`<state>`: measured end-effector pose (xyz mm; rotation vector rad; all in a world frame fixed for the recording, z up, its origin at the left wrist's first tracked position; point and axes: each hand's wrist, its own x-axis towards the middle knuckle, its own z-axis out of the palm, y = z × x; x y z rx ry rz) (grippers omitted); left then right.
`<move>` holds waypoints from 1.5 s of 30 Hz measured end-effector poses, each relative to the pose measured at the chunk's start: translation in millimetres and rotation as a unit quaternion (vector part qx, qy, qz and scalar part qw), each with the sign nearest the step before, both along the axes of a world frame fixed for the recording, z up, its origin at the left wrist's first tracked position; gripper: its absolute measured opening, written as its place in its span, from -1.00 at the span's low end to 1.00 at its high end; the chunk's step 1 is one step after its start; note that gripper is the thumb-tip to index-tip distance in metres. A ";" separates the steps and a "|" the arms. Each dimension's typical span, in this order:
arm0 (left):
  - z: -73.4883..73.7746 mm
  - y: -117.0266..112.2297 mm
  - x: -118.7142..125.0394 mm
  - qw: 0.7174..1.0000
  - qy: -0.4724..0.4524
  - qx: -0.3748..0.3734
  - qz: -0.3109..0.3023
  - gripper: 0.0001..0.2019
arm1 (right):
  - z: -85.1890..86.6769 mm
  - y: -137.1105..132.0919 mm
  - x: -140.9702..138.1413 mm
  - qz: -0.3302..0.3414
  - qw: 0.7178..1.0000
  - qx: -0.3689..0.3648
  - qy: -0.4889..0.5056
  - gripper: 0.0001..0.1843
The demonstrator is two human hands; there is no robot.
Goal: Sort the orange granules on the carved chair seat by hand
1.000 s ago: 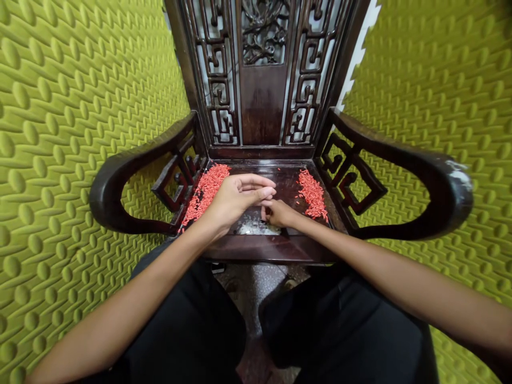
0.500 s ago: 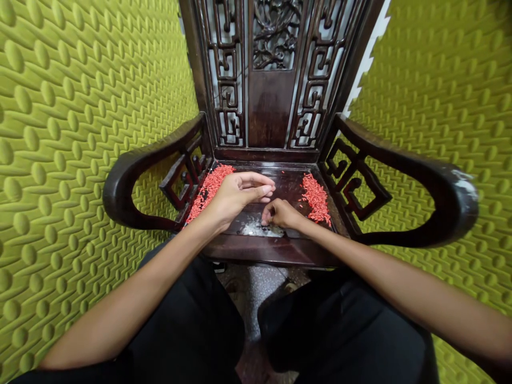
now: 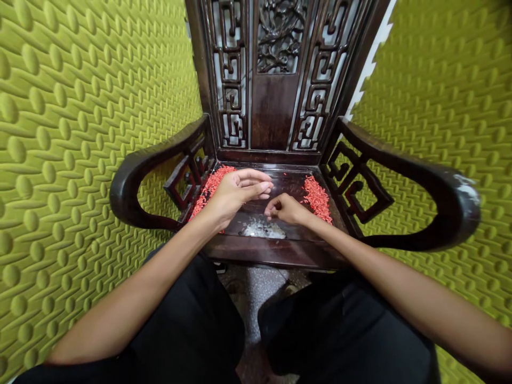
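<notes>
My left hand [image 3: 244, 193] hovers over the seat's middle, with the thumb against the fingers in a pinch. Whatever may be at its fingertips is too small to name. Slightly lower and to the right, my right hand [image 3: 285, 208] has its fingers curled and pinched, and their contents are hidden. The two hands are apart. Beneath the right one lies a patch of small whitish bits [image 3: 264, 229] near the seat's front edge. Small red seed-like pieces are heaped at the left [image 3: 211, 184], partly behind my left hand, and a second red heap [image 3: 317, 198] lies at the right.
The dark wooden chair seat [image 3: 286, 178] holds these piles. A carved backrest [image 3: 274, 112] rises behind, with curved armrests on the left [image 3: 124, 186] and right [image 3: 466, 213]. Green textured padding [image 3: 48, 160] flanks the chair. My legs [image 3: 192, 320] are below the front edge.
My right hand has risen slightly away from the whitish bits. My left hand keeps nearly the same pinch and place. The whole view has shifted a little.
</notes>
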<state>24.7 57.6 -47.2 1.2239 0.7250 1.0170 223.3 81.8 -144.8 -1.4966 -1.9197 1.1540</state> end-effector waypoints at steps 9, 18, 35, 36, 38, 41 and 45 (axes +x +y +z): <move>1.7 4.2 -4.5 1.000 -0.006 -0.008 0.012 -0.67 | 60.8 -19.1 3.2 -0.010 0.990 0.007 0.141 -0.90; 6.3 -0.6 -0.3 0.998 -0.052 -0.023 -0.005 -0.66 | 111.9 -58.9 3.5 -0.071 0.961 0.084 0.254 -0.64; 9.3 -8.5 5.6 0.993 -0.080 -0.054 -0.068 -0.72 | 125.0 -80.3 -7.8 -0.096 0.934 0.201 0.280 -0.89; 9.6 -8.9 5.8 0.993 -0.082 -0.055 -0.068 -0.72 | 124.9 -80.4 -7.3 -0.097 0.932 0.199 0.286 -0.87; 9.7 -9.3 6.0 0.993 -0.082 -0.056 -0.067 -0.73 | 125.1 -80.1 -6.4 -0.095 0.932 0.187 0.296 -0.83; 7.8 -8.2 5.4 0.994 -0.077 -0.058 -0.060 -0.73 | 124.5 -76.7 -4.3 -0.084 0.938 0.167 0.292 -0.76; 4.3 -4.0 2.5 0.997 -0.058 -0.045 -0.003 -0.73 | 110.7 -63.1 2.4 -0.063 0.960 0.178 0.204 -0.82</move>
